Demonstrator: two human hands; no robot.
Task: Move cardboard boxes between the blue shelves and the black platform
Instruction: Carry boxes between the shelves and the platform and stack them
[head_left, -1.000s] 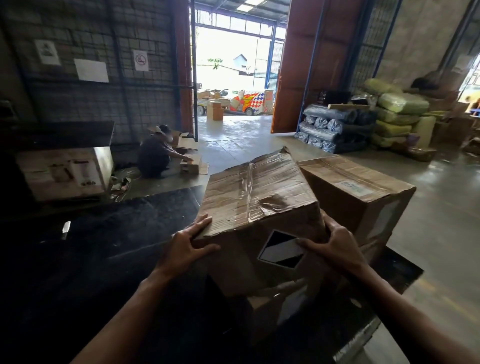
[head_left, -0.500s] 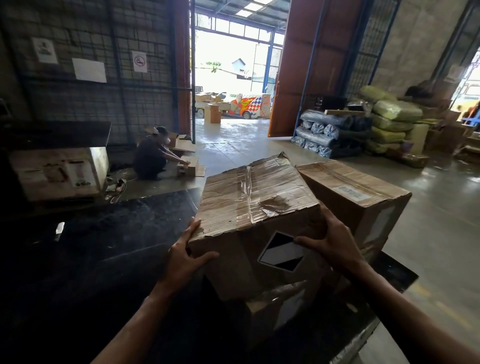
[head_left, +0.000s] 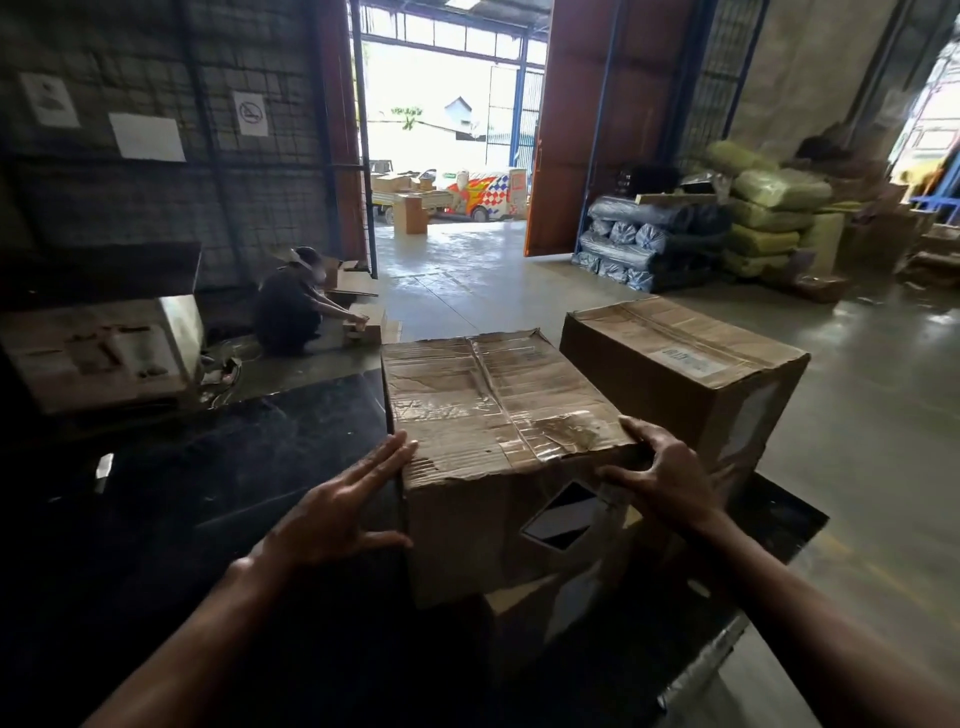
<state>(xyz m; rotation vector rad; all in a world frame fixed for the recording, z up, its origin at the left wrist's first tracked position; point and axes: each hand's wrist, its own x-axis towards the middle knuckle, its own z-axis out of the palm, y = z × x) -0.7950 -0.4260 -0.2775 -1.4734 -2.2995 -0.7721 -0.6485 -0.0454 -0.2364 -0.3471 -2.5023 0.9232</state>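
Left hand (head_left: 337, 514) pressed flat, fingers straight, on the side of the crumpled cardboard box (head_left: 493, 415) in the middle of the frame. Right hand (head_left: 667, 483) curled over its near right corner and held it. The box had shiny tape on top and a black and white diamond sticker (head_left: 558, 514) on the front. It sat on a lower box (head_left: 530, 613) on the black platform (head_left: 234, 467). Just beside it, to the right, stood a longer brown box (head_left: 685, 364). At middle left a person (head_left: 288, 312) crouched on the floor. Green sacks (head_left: 769, 208) were piled at upper right.
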